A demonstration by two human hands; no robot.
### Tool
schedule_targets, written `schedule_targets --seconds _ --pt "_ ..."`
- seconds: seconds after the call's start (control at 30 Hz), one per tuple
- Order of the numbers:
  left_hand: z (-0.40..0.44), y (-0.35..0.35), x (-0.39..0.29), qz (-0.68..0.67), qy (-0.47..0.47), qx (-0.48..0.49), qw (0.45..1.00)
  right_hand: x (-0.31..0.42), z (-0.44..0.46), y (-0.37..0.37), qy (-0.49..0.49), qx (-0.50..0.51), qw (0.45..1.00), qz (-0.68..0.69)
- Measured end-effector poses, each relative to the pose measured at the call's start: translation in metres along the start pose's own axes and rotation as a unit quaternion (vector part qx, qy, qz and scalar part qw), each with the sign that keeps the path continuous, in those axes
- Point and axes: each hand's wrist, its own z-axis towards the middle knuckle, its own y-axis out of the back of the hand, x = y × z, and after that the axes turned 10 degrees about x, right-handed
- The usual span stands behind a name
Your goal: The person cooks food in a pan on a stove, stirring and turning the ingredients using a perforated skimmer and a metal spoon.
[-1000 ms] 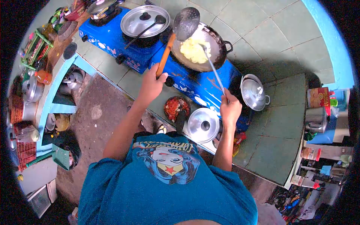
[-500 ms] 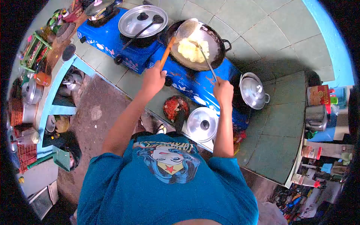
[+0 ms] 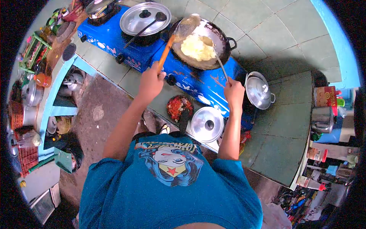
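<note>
My left hand (image 3: 151, 82) is closed round the wooden handle of a wire skimmer (image 3: 187, 26). The skimmer's mesh head tilts over the left rim of a dark wok (image 3: 221, 30). Pale yellow pieces of food (image 3: 196, 49) lie heaped in the wok. My right hand (image 3: 234, 93) grips the thin handle of a metal spatula (image 3: 220, 64), whose blade rests among the food at its right side. The blade's exact shape is partly hidden. The wok stands on a blue gas stove (image 3: 194, 84).
Left of the wok is a lidded pot (image 3: 131, 23) with a dark ladle (image 3: 146, 28) lying across it. A mortar of red paste (image 3: 177, 107) and a metal lid (image 3: 202, 128) sit near my body. Another lidded pan (image 3: 259, 91) stands at the right.
My right hand and the spatula have shifted right, the blade moving to the food's right side. My left hand has come slightly down and left with the skimmer.
</note>
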Motion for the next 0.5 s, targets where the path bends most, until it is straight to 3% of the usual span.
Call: schedule_targets --seconds 0.13,0.23,0.33,0.4,0.5 --pt "-0.004 0.006 -0.01 -0.013 0.032 0.024 0.999 0.014 -0.008 -0.002 0.022 0.014 0.999 0.032" --pt "-0.007 0.006 -0.012 -0.018 0.047 0.033 0.998 0.008 0.005 -0.027 -0.023 0.034 0.999 -0.013" --pt "-0.007 0.004 -0.003 -0.009 0.034 0.023 0.999 0.011 0.003 -0.028 0.012 0.044 0.998 -0.041" --pt "-0.008 0.003 0.006 -0.006 0.021 0.015 1.0 0.002 -0.001 -0.015 0.0 0.02 1.0 0.013" --pt "-0.008 0.001 0.007 -0.003 0.022 0.004 1.0 0.0 0.018 -0.017 0.02 -0.001 1.0 -0.01"
